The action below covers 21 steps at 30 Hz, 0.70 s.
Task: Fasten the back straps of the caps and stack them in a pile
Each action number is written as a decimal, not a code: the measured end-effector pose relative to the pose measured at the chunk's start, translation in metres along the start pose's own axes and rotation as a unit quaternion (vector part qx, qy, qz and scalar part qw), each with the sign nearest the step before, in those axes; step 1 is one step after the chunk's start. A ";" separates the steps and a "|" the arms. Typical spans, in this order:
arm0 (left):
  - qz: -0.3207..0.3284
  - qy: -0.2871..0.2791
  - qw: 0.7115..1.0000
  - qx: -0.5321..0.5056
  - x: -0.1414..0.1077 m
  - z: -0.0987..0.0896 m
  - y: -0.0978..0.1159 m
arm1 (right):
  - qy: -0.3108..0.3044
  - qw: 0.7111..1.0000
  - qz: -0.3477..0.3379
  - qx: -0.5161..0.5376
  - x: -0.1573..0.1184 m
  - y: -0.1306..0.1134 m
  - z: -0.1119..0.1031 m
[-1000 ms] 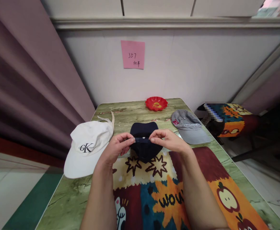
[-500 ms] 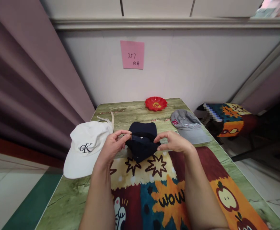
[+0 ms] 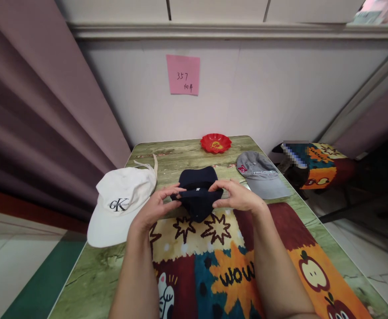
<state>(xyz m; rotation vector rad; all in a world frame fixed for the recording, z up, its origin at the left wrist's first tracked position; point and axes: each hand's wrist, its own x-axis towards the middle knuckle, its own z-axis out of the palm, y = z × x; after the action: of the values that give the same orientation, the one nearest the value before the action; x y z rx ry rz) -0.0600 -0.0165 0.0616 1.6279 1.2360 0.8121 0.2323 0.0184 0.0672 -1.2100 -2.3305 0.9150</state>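
A navy baseball cap (image 3: 199, 206) lies in the middle of the table, its brim pointing away from me and its opening partly in view. My left hand (image 3: 157, 204) grips the cap's left edge, thumb below and fingers above. On the opposite edge, my right hand (image 3: 235, 195) holds the cap with its fingertips at the rim and its thumb lower down. To the left of my left hand rests a white cap (image 3: 124, 195) with black "CK" lettering and a loose strap. A grey cap (image 3: 262, 175) with a red mark sits beyond my right hand.
Under my forearms is a colourful mat (image 3: 220, 270) on the green wood-patterned table (image 3: 177, 155). A red scalloped dish (image 3: 215, 143) stands near the back edge. Behind it, a pink note (image 3: 183, 74) is stuck to the white wall. A stool (image 3: 323, 166) stands off to the right.
The near part of the navy cap has shifted slightly up, and its opening looks narrower. My left fingers have spread from a pinch along its edge; my right fingers have moved inward over the rim.
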 end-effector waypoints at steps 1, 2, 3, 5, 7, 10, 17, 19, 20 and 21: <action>0.003 0.004 1.000 -0.003 0.002 0.002 0.000 | -0.014 1.000 -0.012 0.005 0.001 -0.001 0.002; 0.007 0.002 1.000 -0.008 0.002 0.004 0.001 | -0.030 0.999 -0.018 0.010 0.002 -0.001 0.005; 0.011 -0.006 1.000 -0.015 0.002 0.004 0.001 | -0.046 0.999 -0.018 0.018 0.003 0.000 0.006; 0.008 -0.029 0.999 -0.038 -0.002 0.002 0.000 | -0.065 0.997 -0.009 0.043 0.003 0.004 0.007; -0.013 -0.051 0.996 -0.068 -0.006 -0.002 -0.002 | -0.057 0.996 0.001 0.073 0.002 0.011 0.005; -0.032 -0.046 0.993 -0.101 -0.010 -0.005 -0.006 | -0.021 0.993 0.005 0.115 0.000 0.018 -0.001; 0.006 0.109 0.989 -0.096 -0.007 -0.014 -0.019 | 0.138 0.979 0.007 0.151 -0.004 0.027 -0.010; -0.012 0.158 0.986 -0.045 -0.007 -0.020 -0.027 | 0.194 0.975 0.046 0.095 -0.006 0.039 -0.011; -0.029 0.170 0.985 -0.009 -0.007 -0.023 -0.032 | 0.212 0.973 0.072 0.056 -0.007 0.046 -0.011; -0.045 0.176 0.983 0.031 -0.006 -0.024 -0.036 | 0.216 0.972 0.091 0.019 -0.008 0.054 -0.010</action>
<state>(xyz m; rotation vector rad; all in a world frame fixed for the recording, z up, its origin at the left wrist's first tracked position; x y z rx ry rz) -0.0961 -0.0124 0.0367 1.5057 1.5826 1.0435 0.2744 0.0386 0.0376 -1.4583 -1.8742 0.6645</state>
